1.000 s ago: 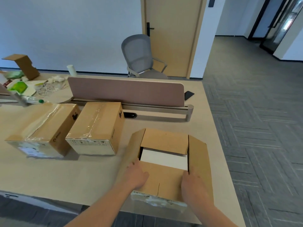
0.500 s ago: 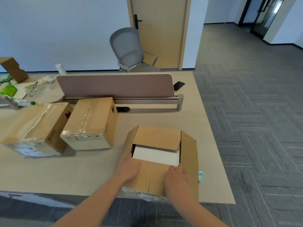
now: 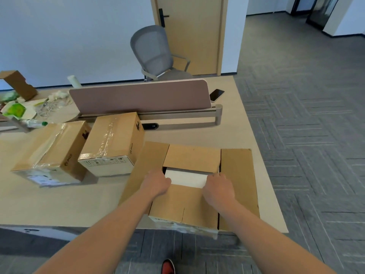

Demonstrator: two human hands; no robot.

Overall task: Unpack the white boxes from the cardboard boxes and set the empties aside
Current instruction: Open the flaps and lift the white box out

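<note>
Carton contents: white box sits low inside the open carton; I see only a strip of its top between the far and near inner flaps
Open carton: stands at the near right corner of the counter, right at its front edge; both side flaps are spread outward
Left hand: at the white box's left edge, fingers bent down into the carton; tips hidden, so I cannot tell whether they grip
Right hand: at the white box's right edge, fingers curled downward; I cannot tell if it has a hold either
Sealed cartons: two taped ones, and, just left of the open carton, side by side
Further back: divider panel across the counter; phone by its right end; grey chair and wooden door beyond
Floor: red shoe below the counter edge
</note>
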